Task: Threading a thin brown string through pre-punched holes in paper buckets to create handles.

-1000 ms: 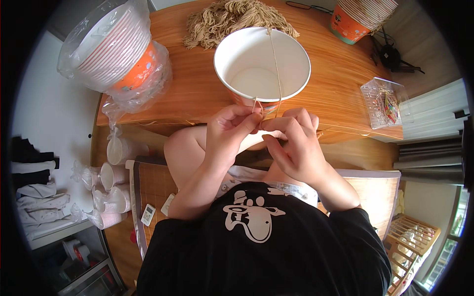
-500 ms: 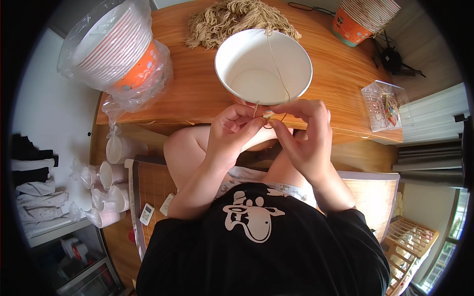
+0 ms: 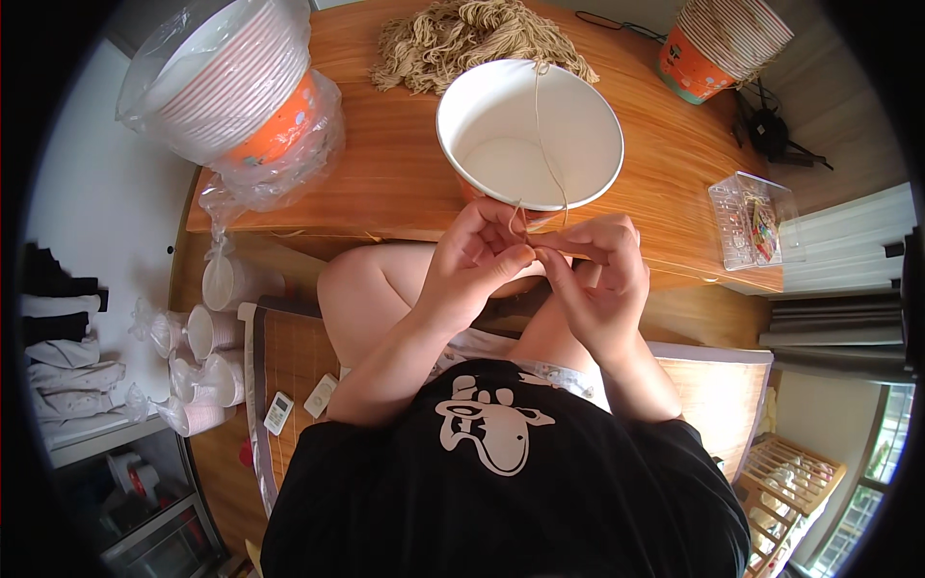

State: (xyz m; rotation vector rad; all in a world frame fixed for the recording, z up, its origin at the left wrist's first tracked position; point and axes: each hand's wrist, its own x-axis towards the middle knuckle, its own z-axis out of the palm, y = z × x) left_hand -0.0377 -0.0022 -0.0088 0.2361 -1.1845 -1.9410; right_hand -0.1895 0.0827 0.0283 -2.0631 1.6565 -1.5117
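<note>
A white paper bowl (image 3: 528, 135) with an orange outside stands on the wooden table (image 3: 405, 183) close to its near edge. A thin beige string (image 3: 541, 144) runs from the bowl's far rim across its opening down to my hands. My left hand (image 3: 479, 260) and my right hand (image 3: 595, 275) meet just below the bowl's near rim, fingertips pinched together on the string's end. Behind the bowl lies a heap of beige string (image 3: 472, 39).
A bagged stack of paper bowls (image 3: 226, 87) lies at the table's left. A second stack of orange bowls (image 3: 718, 43) stands at the far right, with a clear plastic box (image 3: 753, 220) nearer. Several bagged cups (image 3: 193, 356) lie on the floor to the left.
Both hands have stayed at the bowl's near rim. My fingers have shifted on the string, the right hand drawing closer against the left.
</note>
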